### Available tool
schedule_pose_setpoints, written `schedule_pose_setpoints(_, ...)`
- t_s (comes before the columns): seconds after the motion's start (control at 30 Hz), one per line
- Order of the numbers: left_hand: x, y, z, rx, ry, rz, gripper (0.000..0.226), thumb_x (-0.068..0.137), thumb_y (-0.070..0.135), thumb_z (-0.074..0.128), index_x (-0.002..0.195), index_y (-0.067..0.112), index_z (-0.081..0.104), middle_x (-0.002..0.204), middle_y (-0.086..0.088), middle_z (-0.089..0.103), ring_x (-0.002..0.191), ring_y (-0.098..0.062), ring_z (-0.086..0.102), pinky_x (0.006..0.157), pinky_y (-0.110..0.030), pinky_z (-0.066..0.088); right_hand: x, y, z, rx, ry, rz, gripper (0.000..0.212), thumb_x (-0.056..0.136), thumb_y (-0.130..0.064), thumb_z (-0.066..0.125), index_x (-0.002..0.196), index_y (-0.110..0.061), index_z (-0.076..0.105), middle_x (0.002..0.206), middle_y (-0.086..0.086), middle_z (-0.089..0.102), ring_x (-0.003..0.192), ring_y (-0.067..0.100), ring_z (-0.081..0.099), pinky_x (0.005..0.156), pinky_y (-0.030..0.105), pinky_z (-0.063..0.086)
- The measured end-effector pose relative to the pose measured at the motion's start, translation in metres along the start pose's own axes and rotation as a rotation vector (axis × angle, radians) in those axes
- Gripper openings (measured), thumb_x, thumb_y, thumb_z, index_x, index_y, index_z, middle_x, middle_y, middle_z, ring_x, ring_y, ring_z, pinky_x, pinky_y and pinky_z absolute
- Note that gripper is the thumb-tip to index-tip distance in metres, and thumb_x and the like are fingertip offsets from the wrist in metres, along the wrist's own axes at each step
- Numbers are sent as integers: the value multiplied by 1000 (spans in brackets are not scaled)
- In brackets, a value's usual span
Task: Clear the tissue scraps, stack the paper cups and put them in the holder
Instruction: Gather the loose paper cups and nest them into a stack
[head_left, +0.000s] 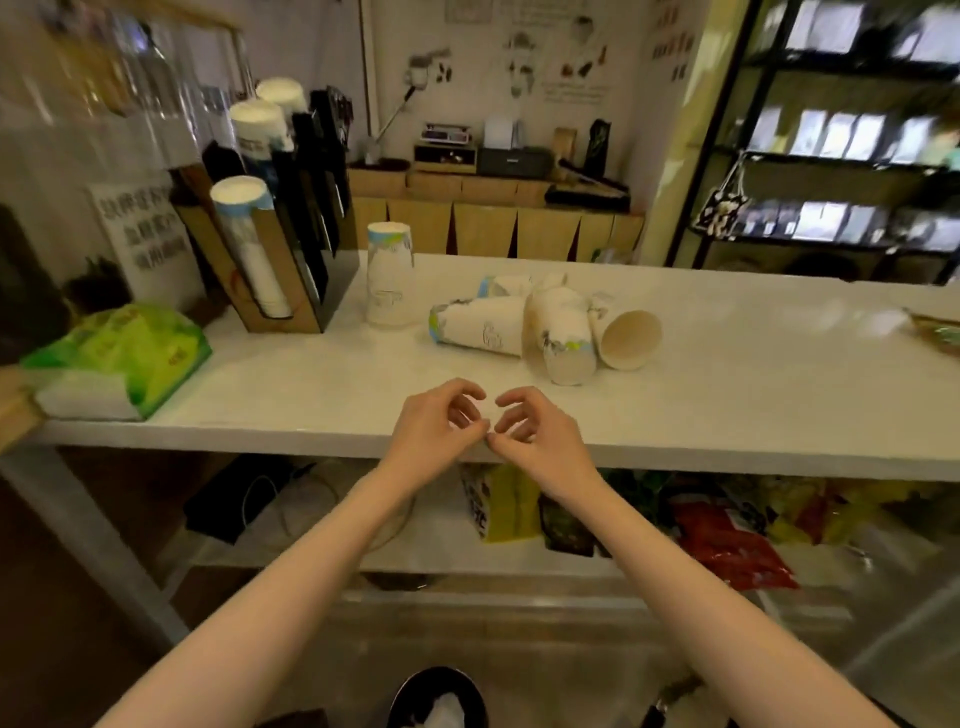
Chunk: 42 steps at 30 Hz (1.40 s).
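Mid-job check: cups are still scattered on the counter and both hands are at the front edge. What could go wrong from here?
1. The tipped paper cups lie on their sides in a loose pile; a nudge may roll one, perhaps the open-mouthed cup, along the counter.
2. The inverted cup stack stands free beside the cup holder; a careless reach could topple it.
3. Left hand and right hand work close together, possibly pinching something tiny; it could drop unseen.

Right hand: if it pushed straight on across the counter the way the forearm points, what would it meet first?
The right hand aims up and left, so it would probably first touch the left hand, whose fingertips almost meet it. Beyond that lies the tipped cup, though depth is unclear.
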<state>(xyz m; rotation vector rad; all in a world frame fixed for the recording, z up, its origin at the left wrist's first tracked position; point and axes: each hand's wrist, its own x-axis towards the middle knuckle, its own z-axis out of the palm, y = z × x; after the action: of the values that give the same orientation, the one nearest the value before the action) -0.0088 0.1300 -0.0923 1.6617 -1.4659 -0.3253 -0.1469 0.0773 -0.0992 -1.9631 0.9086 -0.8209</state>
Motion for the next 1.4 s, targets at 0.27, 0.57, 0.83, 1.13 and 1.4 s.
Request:
schedule_pose_setpoints(0.27,80,20,3,86,88,109,36,72,15,70,106,15,58,99,-4,62,83,-13,56,67,-12,40,71,-5,-55,-54,136,-147,33,73,-15,69,100,-25,51,91,1,60,68,12,54,58,10,43)
schedule_pose_setpoints(0.57,148,24,14,284,-30,52,70,65,18,73,127,23,41,134,-3,42,123,-20,40,99,-34,38,148,11,-106,-214,99,-74,56,73,-27,70,122,-18,43,113,4,53,84,17,56,77,38,51)
schedule_pose_setpoints(0.83,169,3,21,574,-172,69,90,62,31,76,137,25,26,147,0,27,136,-20,23,108,-38,28,199,20,-127,-571,-62,-24,57,74,-39,66,122,-15,49,123,8,55,109,23,52,89,38,46)
schedule_pose_setpoints(1.13,180,-29,25,574,-134,190,82,63,41,71,134,30,31,140,7,41,130,-16,36,107,-34,26,221,28,-129,-599,-147,32,31,82,-32,57,107,-14,60,109,7,63,97,21,55,78,33,47)
schedule_pose_setpoints(1.4,177,-33,-2,182,42,84,89,52,34,82,128,31,37,125,9,51,112,-13,47,96,-35,42,213,9,-143,-327,-206,12,10,83,-20,60,90,-19,68,84,-7,63,79,10,59,65,24,52)
